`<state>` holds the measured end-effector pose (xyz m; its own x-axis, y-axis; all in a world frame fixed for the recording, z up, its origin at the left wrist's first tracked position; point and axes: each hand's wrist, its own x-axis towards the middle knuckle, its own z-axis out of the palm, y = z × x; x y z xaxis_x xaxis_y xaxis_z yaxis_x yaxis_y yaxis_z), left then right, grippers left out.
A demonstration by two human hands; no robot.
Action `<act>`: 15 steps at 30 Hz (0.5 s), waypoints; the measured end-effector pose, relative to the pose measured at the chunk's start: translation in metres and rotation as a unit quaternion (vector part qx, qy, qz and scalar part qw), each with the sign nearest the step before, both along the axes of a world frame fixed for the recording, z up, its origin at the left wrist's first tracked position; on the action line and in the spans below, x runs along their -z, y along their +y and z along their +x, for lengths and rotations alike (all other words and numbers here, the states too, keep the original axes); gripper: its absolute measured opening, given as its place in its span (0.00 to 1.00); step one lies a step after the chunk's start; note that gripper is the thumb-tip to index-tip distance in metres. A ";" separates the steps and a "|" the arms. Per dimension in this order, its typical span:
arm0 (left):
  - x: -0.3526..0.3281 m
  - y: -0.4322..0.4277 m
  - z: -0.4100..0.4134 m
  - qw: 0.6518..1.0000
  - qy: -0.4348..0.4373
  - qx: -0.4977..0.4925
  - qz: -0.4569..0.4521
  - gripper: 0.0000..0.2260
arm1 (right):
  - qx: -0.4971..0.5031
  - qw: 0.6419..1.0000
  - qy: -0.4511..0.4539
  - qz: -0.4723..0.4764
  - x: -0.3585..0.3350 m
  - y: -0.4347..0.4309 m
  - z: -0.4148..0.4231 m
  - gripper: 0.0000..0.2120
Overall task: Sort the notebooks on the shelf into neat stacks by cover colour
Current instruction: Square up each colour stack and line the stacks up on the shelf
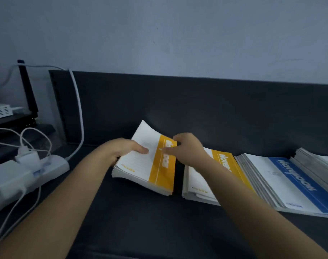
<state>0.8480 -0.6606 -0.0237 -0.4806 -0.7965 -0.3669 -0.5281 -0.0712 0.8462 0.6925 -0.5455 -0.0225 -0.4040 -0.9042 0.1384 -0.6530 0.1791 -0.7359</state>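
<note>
A stack of white notebooks with yellow spine bands (152, 171) is in the middle of the dark shelf (133, 221), tilted with its far end lifted. My left hand (125, 150) grips its left edge, thumb on the top cover. My right hand (185, 148) pinches its yellow band at the far right corner. To the right lies a second yellow-banded stack (202, 187), partly under my right forearm. Further right a fanned stack of blue-banded notebooks (283, 186) lies flat, and another pile of notebooks (316, 161) overlaps its far right end.
A white power strip with plugged adapters (28, 169) and white cables (77, 113) sits at the left edge. A white box with vent holes (0, 111) rests on a small black rack behind it. The shelf's dark back panel (197, 101) rises against a pale wall.
</note>
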 end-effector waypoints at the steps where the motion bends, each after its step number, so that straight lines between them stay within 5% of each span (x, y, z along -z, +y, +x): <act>1: 0.005 -0.001 -0.001 1.000 -0.012 -0.001 0.003 0.11 | 0.006 0.999 0.032 -0.010 -0.003 0.002 -0.004 0.17; 8: 0.012 0.005 -0.015 0.999 -0.032 0.024 0.013 0.11 | 0.102 0.978 0.158 0.093 0.003 0.026 -0.070 0.19; 12: 0.017 0.001 -0.018 0.988 -0.142 0.032 -0.057 0.35 | 0.171 0.963 0.154 0.141 0.015 0.049 -0.102 0.17; 15: 0.012 0.007 -0.023 0.968 -0.225 0.026 -0.113 0.38 | 0.185 0.959 0.148 0.154 0.024 0.058 -0.111 0.19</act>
<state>0.8253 -0.6535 -0.0356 -0.3547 -0.8595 -0.3680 -0.8442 0.1252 0.5211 0.5811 -0.4878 -0.0466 -0.6888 -0.7234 0.0463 -0.6752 0.6171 -0.4040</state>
